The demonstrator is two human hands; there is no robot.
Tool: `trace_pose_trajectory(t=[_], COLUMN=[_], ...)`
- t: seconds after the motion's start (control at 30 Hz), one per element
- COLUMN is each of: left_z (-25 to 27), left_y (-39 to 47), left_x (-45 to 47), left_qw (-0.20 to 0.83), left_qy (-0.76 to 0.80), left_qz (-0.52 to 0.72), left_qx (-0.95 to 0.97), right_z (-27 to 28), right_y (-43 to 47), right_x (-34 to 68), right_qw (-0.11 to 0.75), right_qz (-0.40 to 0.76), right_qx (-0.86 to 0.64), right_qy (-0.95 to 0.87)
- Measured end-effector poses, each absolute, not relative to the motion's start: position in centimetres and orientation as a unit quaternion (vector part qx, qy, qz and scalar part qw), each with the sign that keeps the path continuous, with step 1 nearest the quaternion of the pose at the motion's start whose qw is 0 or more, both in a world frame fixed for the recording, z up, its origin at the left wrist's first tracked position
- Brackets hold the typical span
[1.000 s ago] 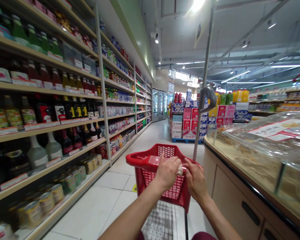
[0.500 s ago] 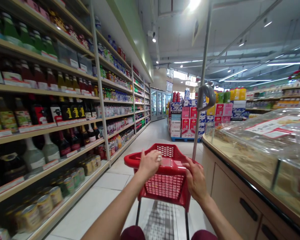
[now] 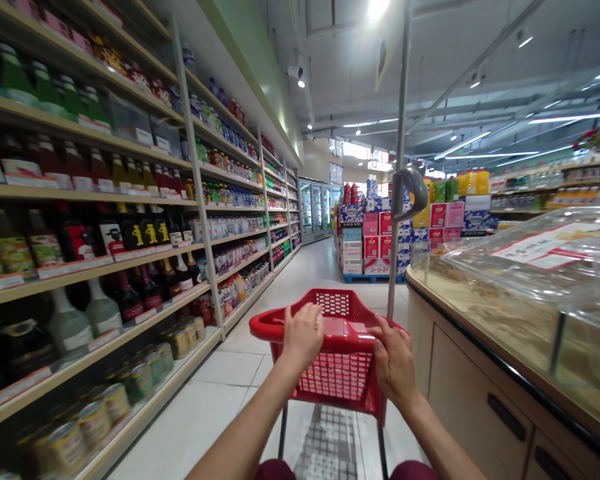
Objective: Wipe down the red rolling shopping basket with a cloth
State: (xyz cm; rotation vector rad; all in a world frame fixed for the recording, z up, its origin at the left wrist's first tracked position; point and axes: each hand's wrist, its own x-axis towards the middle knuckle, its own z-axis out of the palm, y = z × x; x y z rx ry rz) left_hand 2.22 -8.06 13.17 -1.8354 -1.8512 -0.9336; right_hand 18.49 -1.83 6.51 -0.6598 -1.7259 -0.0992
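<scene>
A red plastic shopping cart (image 3: pixel 330 380) with mesh walls stands right in front of me. My left hand (image 3: pixel 303 333) is closed over the left part of its thick red handle, with a ring-like white item on a finger. On the right part of the same handle rests my right hand (image 3: pixel 395 357), its fingers curled over the bar and partly hidden. Through the mesh something pinkish shows inside the basket, too unclear to name. A grey pole (image 3: pixel 399 147) with a dark grey hook-shaped piece (image 3: pixel 409 193) rises at the cart's right side.
Tall shelves (image 3: pixel 87 195) of bottles and cans line the left. A wooden counter (image 3: pixel 475 373) with clear covers (image 3: pixel 545 247) borders the right side closely. Farther ahead stand stacked boxes (image 3: pixel 377 237) on a blue pallet (image 3: pixel 373 279). Glass-door fridges (image 3: pixel 315 207) stand at the aisle's far end.
My left hand has shifted slightly along the handle and its fingers sit higher. The view has turned slightly; the cart and both hands otherwise stay in much the same position.
</scene>
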Motion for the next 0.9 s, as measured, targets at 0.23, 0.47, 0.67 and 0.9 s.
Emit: trace_pose_trajectory(t=[0.23,0.47,0.67,0.9], left_z=[11.6,11.1,11.4,11.2], left_y=[-8.2,-7.7,-8.2,-8.9], left_x=[2.9,2.4,-1.9,0.2], left_qw=[0.246,0.296,0.301,0.293], left_qy=[-0.55,-0.561,-0.637,-0.569], left_qz=[-0.326,-0.327,-0.346,-0.309], left_qx=[-0.728,-0.7,-0.619,-0.703], right_z=[6.6,6.8,7.0,7.1], right_y=[-1.5,-1.7,-1.8,-1.9], right_x=[18.8,18.4,18.7,19.0], right_qw=[0.586,0.599,0.589,0.598], right_qz=[-0.047,-0.033,-0.02,-0.018], right_qx=[-0.269,-0.283,-0.285,-0.294], right_qy=[-0.763,-0.748,-0.756,-0.745])
